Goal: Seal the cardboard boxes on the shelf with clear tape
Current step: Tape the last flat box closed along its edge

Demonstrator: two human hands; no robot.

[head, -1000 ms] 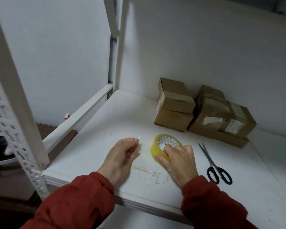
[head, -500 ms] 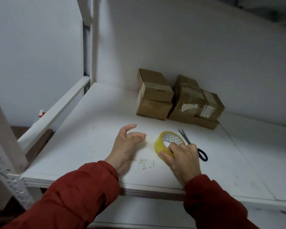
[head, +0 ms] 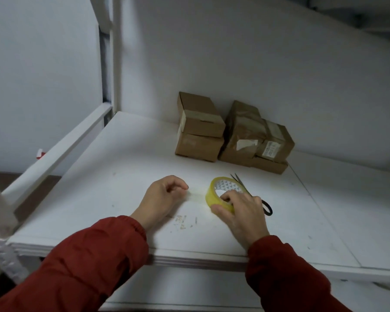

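L fingers (head: 181, 185) curled, seem to pinch the tape strip (head: 196, 196); R fingers (head: 219, 209) grip the tape roll (head: 209, 195). I think step = pulling tape; next needs scissors (head: 266, 204) cut, then boxes (head: 199, 129).

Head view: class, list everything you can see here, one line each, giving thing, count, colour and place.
shelf: one, white, under everything
wall: one, white, behind the shelf
rail: one, white, along the shelf's left
boxes: five or so, brown, two piles at the shelf's back
tape: one roll, yellowish, on edge near the shelf's front
scissors: one pair, black handles, lying behind the tape
scraps: several, pale, near the front edge
sleeves: two, red, bottom of view
left hand: one, fingers curled, left of the tape; any hold unclear
right hand: one, gripping the tape
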